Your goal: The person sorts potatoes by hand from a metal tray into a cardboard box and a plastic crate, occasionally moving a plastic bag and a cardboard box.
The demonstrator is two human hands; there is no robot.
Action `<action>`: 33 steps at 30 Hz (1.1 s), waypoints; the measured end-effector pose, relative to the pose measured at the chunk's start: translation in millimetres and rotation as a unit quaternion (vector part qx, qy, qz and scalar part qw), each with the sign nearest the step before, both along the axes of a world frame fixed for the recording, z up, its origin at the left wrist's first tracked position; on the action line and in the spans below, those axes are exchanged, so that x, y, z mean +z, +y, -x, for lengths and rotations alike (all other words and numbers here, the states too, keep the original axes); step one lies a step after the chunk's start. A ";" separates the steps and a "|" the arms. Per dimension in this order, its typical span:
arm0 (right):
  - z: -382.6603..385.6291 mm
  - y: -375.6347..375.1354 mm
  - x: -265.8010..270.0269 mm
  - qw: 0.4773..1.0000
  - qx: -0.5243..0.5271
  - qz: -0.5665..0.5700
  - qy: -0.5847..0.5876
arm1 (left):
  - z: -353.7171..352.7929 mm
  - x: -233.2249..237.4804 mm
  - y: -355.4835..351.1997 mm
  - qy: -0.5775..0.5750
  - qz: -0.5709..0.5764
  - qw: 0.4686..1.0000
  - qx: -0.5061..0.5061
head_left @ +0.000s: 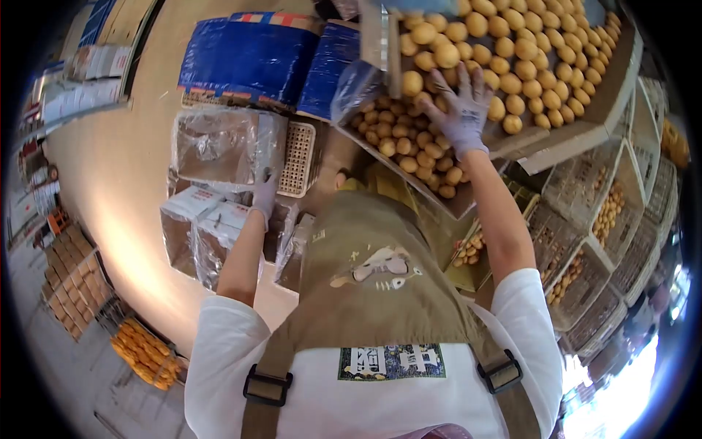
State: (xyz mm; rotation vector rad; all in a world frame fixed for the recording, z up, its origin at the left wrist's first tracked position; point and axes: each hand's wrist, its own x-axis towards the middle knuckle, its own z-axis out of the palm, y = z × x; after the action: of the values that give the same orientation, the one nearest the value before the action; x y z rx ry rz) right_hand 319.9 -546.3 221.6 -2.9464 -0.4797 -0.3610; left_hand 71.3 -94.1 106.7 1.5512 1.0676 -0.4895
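Observation:
My right hand (464, 113), in a pale thin glove, lies with fingers spread on round yellow-brown fruits (525, 69) on a sloping tray (585, 130). Just below the tray's lip, a plastic-lined box (435, 192) holds more of these fruits (398, 132). Over on the left, my left hand (265, 194), gloved too, is at the near rim of a plastic-lined carton (219, 150); its fingers are bent around the edge, and their tips are partly hidden. Clear plastic film covers that carton's inside, where I see no fruit.
White boxes (208, 212) in plastic film sit below the carton. A beige crate (297, 161) stands beside it. Blue-covered stacks (241, 62) are behind. Stacked crates (578, 190), some with fruit, line the right. Far left are orange sacks (146, 353) and stacked cartons (73, 274).

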 end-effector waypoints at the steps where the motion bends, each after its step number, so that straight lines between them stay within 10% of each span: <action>1: 0.4 1.3 -1.5 1.000 -0.002 0.017 -0.010 | 4.2 -3.1 14.3 0.051 -0.116 0.989 -0.075; 3: 2.3 3.4 -7.1 0.999 0.009 0.027 -0.030 | 13.9 -2.1 52.9 0.168 -0.335 0.901 -0.218; 7: 0.2 9.4 -4.0 0.998 0.040 0.018 -0.045 | 6.3 -19.8 70.8 0.201 -0.404 0.846 -0.285; 15: 1.5 4.8 -9.1 0.997 0.053 0.028 -0.052 | 17.6 -97.8 97.8 0.300 -0.225 0.857 -0.352; 24: 3.4 3.3 2.7 0.998 0.028 0.047 -0.035 | 37.2 59.3 113.2 0.144 -0.292 0.872 -0.365; 33: 7.1 6.0 10.0 0.999 0.022 0.020 -0.041 | 62.1 156.8 74.2 -0.059 -0.166 0.979 -0.100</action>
State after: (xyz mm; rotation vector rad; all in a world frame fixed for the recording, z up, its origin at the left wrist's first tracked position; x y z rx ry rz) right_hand 312.8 -540.2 231.5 -2.9644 -0.5671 -0.4731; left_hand 9.2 -20.0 263.5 1.9699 0.9388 -0.3602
